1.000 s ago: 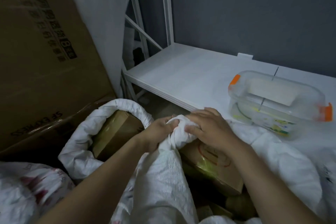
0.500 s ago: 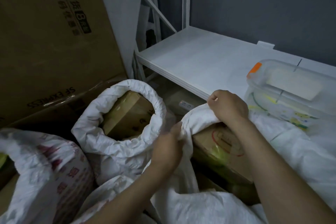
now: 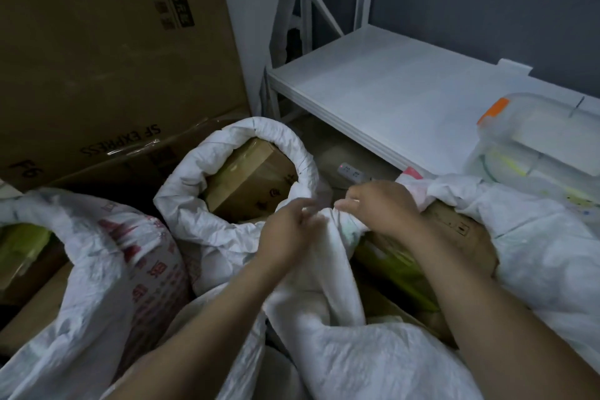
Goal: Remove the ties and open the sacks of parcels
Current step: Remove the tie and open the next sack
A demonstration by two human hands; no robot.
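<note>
Gripping the gathered rim of the nearest white sack [image 3: 350, 364], the left hand [image 3: 287, 232] and the right hand [image 3: 384, 209] meet almost knuckle to knuckle at the middle of the view. The left fingers [image 3: 305, 208] are curled and blurred; they appear to pinch the cloth, though the exact hold cannot be made out. The right hand's fingers are bent down over the bunched edge, with its thumb [image 3: 345, 204] pointing left toward the other hand. This sack lies in the foreground below the arms. Its bunched fabric forms a ridge whose long axis runs from the bottom of the view up and away to the hands, and its mouth gapes to the right of that ridge, facing upward. Inside the mouth a brown parcel [image 3: 461, 230] with green tape lies under the right forearm. Just behind the left hand stands a second sack [image 3: 207, 224], upright, with its rim rolled down into a thick ring that opens upward around a taped carton [image 3: 250, 172]. A third sack [image 3: 107, 263], printed in red, sits at the left with its mouth also open. A large cardboard box [image 3: 97, 52] leans behind them. A white shelf [image 3: 389, 91] at the right carries a clear lidded container [image 3: 539, 143] with an orange clip, which touches the near sack's cloth.
</note>
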